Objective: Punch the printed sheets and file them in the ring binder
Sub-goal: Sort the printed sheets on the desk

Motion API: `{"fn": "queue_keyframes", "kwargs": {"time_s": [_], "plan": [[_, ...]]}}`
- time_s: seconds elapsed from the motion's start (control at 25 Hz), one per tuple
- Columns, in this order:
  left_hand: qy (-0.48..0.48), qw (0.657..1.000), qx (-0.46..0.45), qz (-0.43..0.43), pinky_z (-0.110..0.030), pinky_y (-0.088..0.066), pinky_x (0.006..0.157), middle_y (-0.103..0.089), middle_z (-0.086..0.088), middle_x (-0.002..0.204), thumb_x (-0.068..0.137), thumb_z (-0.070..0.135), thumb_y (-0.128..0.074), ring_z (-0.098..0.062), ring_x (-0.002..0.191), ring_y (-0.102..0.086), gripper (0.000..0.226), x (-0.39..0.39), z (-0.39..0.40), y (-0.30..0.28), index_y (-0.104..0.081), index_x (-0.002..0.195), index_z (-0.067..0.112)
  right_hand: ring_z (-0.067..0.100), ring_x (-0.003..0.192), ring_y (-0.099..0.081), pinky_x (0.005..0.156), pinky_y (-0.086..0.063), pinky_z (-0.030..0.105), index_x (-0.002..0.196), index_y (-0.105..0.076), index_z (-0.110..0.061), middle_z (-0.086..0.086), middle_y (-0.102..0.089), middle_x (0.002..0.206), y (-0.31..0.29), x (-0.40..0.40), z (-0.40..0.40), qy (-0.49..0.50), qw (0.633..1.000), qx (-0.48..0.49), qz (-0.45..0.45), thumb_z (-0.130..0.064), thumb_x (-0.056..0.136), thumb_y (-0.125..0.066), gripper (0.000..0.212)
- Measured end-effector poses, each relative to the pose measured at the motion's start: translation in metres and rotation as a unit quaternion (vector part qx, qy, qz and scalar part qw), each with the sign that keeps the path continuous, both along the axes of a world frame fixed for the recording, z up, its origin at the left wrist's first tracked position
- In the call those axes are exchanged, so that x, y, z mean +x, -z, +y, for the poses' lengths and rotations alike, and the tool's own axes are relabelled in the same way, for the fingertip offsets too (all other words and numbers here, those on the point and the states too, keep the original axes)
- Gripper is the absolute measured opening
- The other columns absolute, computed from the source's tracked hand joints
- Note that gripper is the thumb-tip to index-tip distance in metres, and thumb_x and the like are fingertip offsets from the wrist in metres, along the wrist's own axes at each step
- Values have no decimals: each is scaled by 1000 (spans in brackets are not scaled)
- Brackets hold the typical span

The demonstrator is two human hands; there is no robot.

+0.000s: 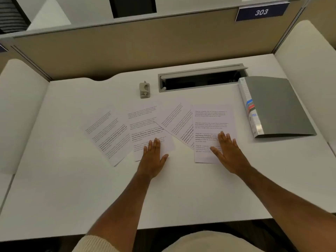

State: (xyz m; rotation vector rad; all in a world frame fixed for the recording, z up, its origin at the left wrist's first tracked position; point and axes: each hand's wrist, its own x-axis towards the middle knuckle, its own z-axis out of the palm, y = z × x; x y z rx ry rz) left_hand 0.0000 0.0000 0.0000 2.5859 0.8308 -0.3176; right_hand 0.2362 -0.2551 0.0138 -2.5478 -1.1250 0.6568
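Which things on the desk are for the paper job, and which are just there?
For the job: printed sheets, hole punch, ring binder, left hand and right hand flat on sheets.

Just there: cable tray, sign 303, divider.

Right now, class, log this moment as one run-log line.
left hand: flat on sheet | right hand: flat on sheet | sheets: spread, unstacked | punch: untouched | binder: closed

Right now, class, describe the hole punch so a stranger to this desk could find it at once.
Start at the long grey cable tray set into the back of the white desk. Just off its left end sits the hole punch, beyond the spread printed sheets. It is the only small, beige, blocky tool there; everything nearby is flat paper.
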Motion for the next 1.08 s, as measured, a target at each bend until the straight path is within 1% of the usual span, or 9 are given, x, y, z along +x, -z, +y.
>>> {"fn": "queue_keyframes", "kwargs": {"time_s": [0.16,0.28,0.36,0.44,0.52,0.64,0.88,0.96,1.08], "plan": [[-9,1000,24,0,-38,9,127,9,-7,172,107,51,-29,-25,158,11,78,0,-2,-1,8,162,9,17,154,9,125,6,38,160,5,-13,3,6,168,2,-6,-6,7,1000,-22,13,-71,91,-17,92],[-23,999,15,-44,-37,4,128,1,-7,172,108,46,-33,-24,159,5,74,16,-11,-10,-2,163,9,16,154,8,125,6,36,160,4,-14,1,6,168,6,-3,-5,13,1000,-10,15,-67,93,-21,89],[-33,995,4,-93,-37,-11,128,-21,-11,169,106,41,-42,-27,157,-16,69,32,-26,-19,-18,162,7,16,154,8,125,5,35,160,4,-14,1,6,168,6,0,-1,17,1000,3,15,-65,94,-25,88],[-41,990,2,-138,-39,-34,118,-46,-12,152,102,36,-52,-29,140,-41,61,51,-46,-26,-38,153,7,16,154,9,124,5,34,160,5,-13,1,7,168,8,5,1,16,1000,9,16,-66,95,-28,89],[-69,984,-52,-156,-40,-44,108,-55,-9,140,99,32,-57,-28,127,-50,54,70,-66,-29,-45,146,9,15,153,10,123,7,32,160,6,-13,1,9,168,11,8,3,17,1000,16,18,-68,95,-28,91],[-142,964,-164,-154,-37,-47,105,-57,-6,135,97,29,-62,-25,125,-51,49,90,-90,-29,-46,141,14,14,153,12,121,9,29,159,8,-13,2,10,168,16,7,5,29,999,13,29,-63,96,-32,90],[-262,917,-265,-145,-29,-53,98,-56,-2,134,97,29,-65,-20,121,-59,45,112,-109,-28,-45,136,18,11,150,18,121,13,29,158,11,-12,3,12,167,26,5,8,39,999,14,22,-53,101,-37,85],[-303,894,-300,-139,-23,-55,90,-56,-3,132,98,27,-65,-20,119,-60,44,118,-107,-30,-45,135,16,11,150,18,121,13,30,158,11,-12,3,13,167,27,4,9,46,999,17,20,-51,102,-38,84],[-353,856,-356,-129,-9,-54,57,-55,-1,130,100,24,-63,-17,99,-62,38,128,-102,-43,-43,130,16,11,150,16,122,11,31,158,10,-13,1,12,167,30,2,11,57,998,29,21,-49,102,-39,83]]}}
